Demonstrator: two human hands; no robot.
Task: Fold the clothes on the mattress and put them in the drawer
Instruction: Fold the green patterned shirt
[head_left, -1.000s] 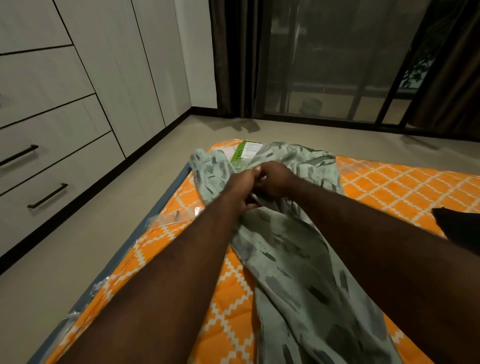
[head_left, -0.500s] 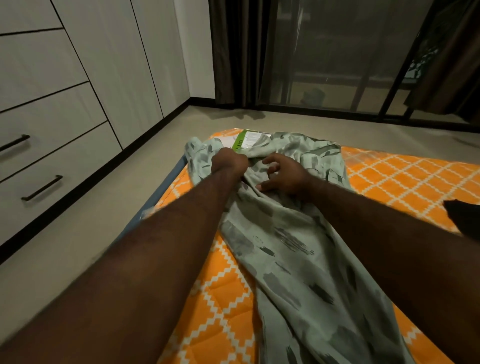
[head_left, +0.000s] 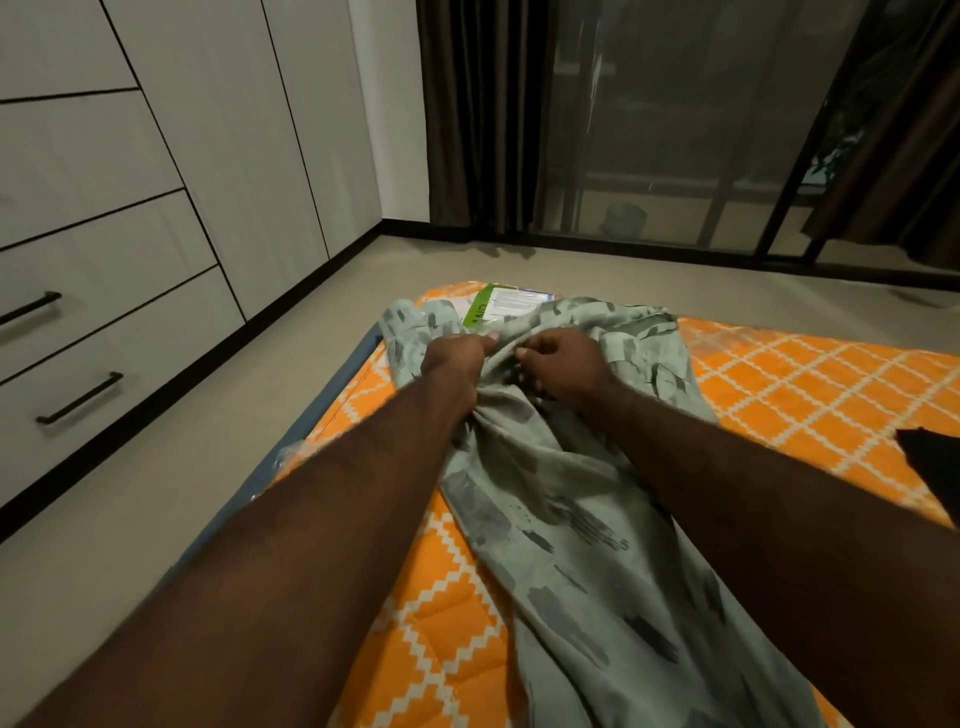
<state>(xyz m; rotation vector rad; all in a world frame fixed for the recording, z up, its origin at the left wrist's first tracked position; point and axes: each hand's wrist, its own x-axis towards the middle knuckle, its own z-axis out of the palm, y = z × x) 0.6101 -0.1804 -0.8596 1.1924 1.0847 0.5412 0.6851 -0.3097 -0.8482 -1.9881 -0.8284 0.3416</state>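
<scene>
Our left hand (head_left: 457, 358) and right hand (head_left: 566, 371) each pinched a bunched fold of the grey-green patterned garment (head_left: 571, 519), which lay lengthwise on the orange mattress (head_left: 805, 374), its top near the mattress's far end. We judged that the thin cloth could slip from so small a pinch, or drag the printed leaflet (head_left: 501, 306) under it into the fold. The drawers (head_left: 104, 358) stood shut, off the mattress's left side.

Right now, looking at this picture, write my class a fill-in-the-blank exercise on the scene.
The left hand and right hand both grip the patterned garment, which lies on an ____ mattress. The drawers stand on the person's ____ side. Every drawer is ____.
Missing words: orange; left; shut.
</scene>
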